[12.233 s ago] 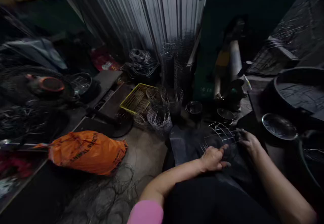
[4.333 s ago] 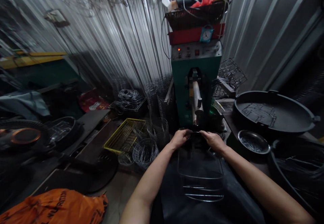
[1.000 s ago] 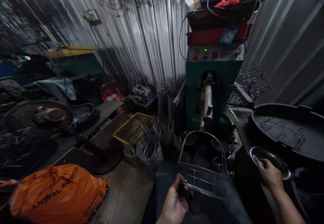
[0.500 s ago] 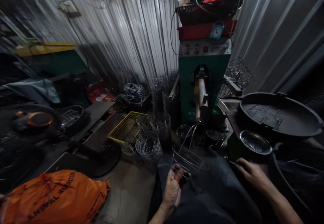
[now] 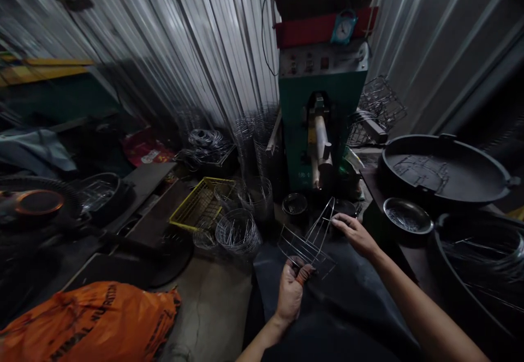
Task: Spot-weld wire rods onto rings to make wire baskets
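You are keeping your hands slightly apart, each one closed on metal. Your left hand [image 5: 291,291] is gripping the near, lower edge of a wire frame [image 5: 308,247], its thumb and fingers pressing together on the rods. The frame is tilting in the air above the dark sheet [image 5: 360,274] covering your lap, its narrow loop pointing up and away from you toward the green machine [image 5: 295,100]. Your right hand [image 5: 357,235] is pinching a short wire [image 5: 328,219] between thumb and fingertips, holding it at that loop; whether wire and loop are touching, you cannot tell from here.

Beyond the frame, the machine's pale cylindrical arm [image 5: 321,132] is jutting toward you, well clear of the frame. To the right, a small metal dish [image 5: 428,224] is holding loose wire pieces, and just behind it a large black pan [image 5: 475,179] is carrying more wirework. To the left, a mesh cylinder [image 5: 237,233] full of thin rods is standing near a yellow basket [image 5: 187,201]. An orange bag [image 5: 94,318] is lying at the lower left.
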### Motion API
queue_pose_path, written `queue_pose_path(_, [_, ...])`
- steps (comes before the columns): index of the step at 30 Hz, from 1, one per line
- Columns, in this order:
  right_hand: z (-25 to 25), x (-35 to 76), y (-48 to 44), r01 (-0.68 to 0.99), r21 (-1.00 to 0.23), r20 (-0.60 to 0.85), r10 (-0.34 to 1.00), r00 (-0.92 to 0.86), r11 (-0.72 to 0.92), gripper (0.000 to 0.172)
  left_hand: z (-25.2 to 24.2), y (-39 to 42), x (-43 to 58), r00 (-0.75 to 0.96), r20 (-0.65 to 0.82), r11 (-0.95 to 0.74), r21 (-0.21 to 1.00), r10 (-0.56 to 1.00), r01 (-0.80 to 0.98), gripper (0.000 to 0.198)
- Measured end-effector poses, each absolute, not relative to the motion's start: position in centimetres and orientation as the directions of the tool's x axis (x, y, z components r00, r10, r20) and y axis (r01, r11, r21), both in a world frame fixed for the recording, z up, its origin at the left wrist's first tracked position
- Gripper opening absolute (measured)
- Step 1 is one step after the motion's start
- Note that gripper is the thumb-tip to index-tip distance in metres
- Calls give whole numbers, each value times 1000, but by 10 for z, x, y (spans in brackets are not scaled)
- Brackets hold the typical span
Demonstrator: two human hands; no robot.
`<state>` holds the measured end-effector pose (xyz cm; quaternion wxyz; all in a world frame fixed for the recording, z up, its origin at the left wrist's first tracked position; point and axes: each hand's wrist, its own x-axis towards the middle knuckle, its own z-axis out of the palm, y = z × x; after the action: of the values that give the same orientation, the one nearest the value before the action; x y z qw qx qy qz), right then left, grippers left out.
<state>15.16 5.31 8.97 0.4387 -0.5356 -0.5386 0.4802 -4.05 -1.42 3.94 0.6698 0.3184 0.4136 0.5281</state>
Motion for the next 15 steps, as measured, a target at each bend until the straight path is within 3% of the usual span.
queue_pose_path(5, [75, 152, 59, 89, -995, -39, 999, -31, -36, 28, 39, -5, -43, 141, -245, 282, 864, 959, -417, 23])
queue_pose_path(15, [63, 142, 73, -261, -960, -107, 994, 30, -96, 24, 39, 19, -45, 246, -264, 342, 866, 933, -366, 23])
